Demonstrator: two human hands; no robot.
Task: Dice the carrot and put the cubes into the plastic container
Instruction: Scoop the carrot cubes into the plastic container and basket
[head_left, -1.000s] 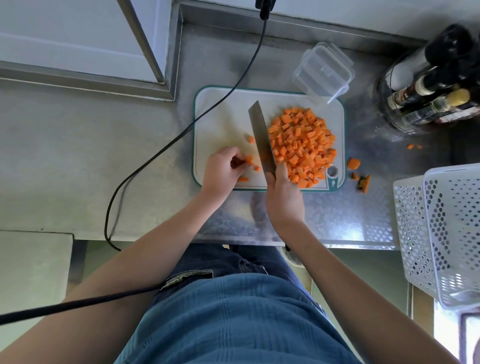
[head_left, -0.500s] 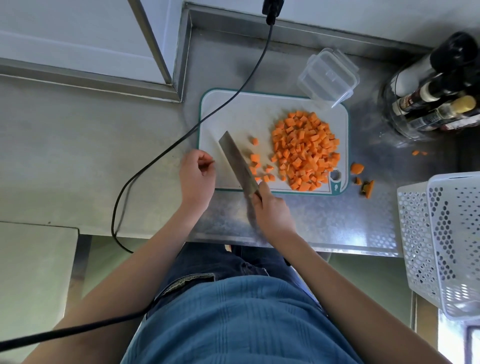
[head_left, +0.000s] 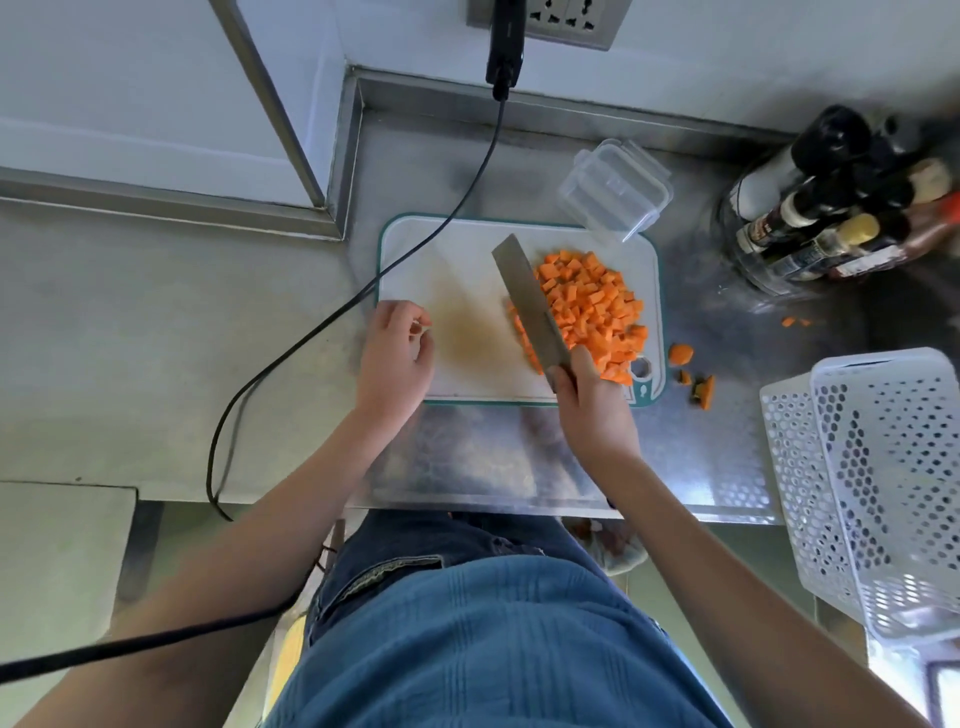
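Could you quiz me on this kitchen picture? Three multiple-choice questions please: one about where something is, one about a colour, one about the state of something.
1. Where is the pile of carrot cubes?
A. on the cutting board
B. in the white basket
C. in the plastic container

2. What colour is the rim of the cutting board?
A. red
B. teal green
C. black

3. What state is the plastic container in?
A. full of cubes
B. closed with a lid
C. open and empty

Answers:
1. A, the cubes lie heaped on the board's right half beside the knife held by the right hand.
2. B, a teal green edge runs round the white board.
3. C, its clear inside shows no carrot.
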